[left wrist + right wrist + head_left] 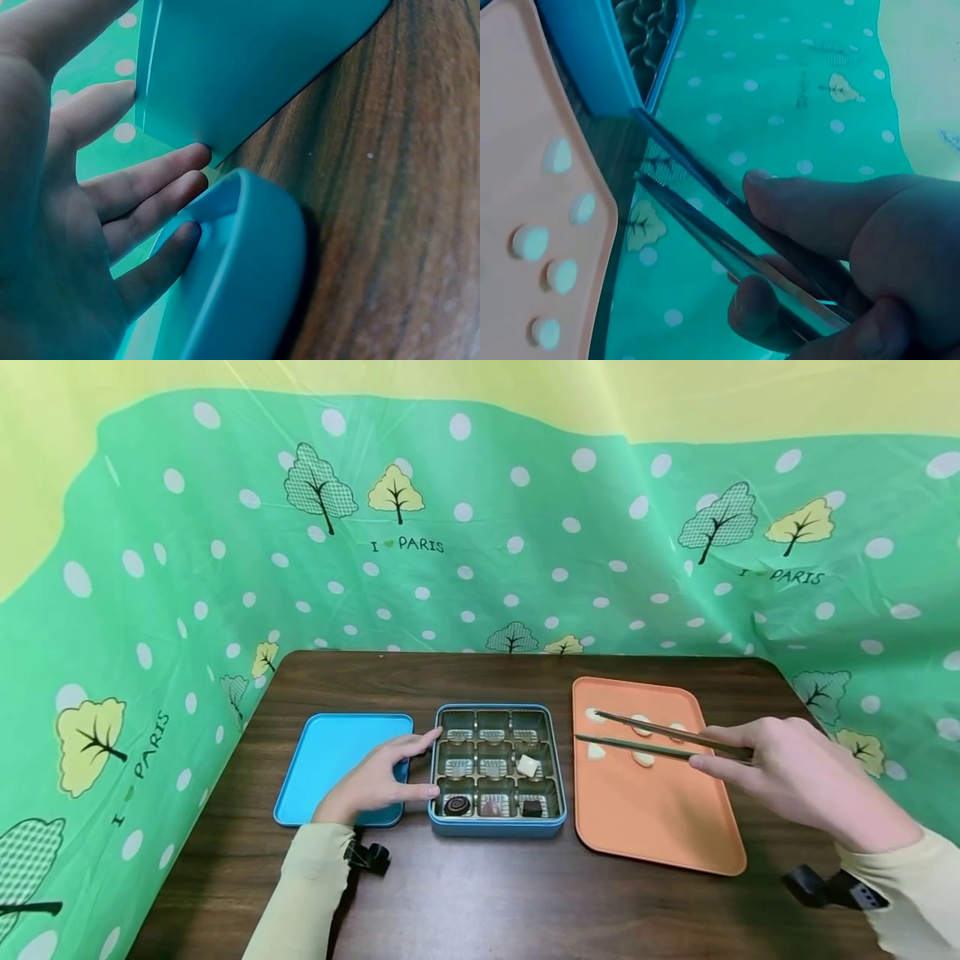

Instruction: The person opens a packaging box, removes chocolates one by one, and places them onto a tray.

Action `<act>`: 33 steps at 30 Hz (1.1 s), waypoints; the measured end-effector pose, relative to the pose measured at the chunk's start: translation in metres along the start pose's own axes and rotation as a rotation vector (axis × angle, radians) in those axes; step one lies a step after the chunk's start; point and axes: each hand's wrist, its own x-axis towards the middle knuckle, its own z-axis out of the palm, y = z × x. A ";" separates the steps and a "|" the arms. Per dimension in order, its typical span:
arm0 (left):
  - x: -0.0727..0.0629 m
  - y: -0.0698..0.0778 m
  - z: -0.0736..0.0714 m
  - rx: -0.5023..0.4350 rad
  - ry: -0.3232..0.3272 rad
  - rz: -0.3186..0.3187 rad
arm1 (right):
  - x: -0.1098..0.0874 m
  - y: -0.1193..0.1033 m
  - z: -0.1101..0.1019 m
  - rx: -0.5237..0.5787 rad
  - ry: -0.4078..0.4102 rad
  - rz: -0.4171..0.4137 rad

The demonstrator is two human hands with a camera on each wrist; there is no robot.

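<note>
My left hand (367,785) touches the left side of a blue box (497,829) with thumb and fingertips, its fingers fairly straight. Inside the box is a divided plastic insert. A white piece (527,766) sits in its middle-row right compartment. Along the front row lie a dark swirled chocolate (457,806), a brownish piece (491,807) and a dark square chocolate (532,808). My right hand (802,777) holds long metal tweezers (690,737) above an orange tray (652,827). Their tips are spread apart over several white pieces (642,759), with nothing between them.
A blue lid (330,756) lies left of the box, partly under my left hand; its raised rim (277,240) shows close to my fingers in the left wrist view. The dark wooden table (465,893) ends against a green patterned cloth (420,585).
</note>
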 end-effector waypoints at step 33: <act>0.002 -0.002 -0.002 0.006 -0.006 0.031 | 0.033 -0.071 0.022 0.001 -0.101 -0.259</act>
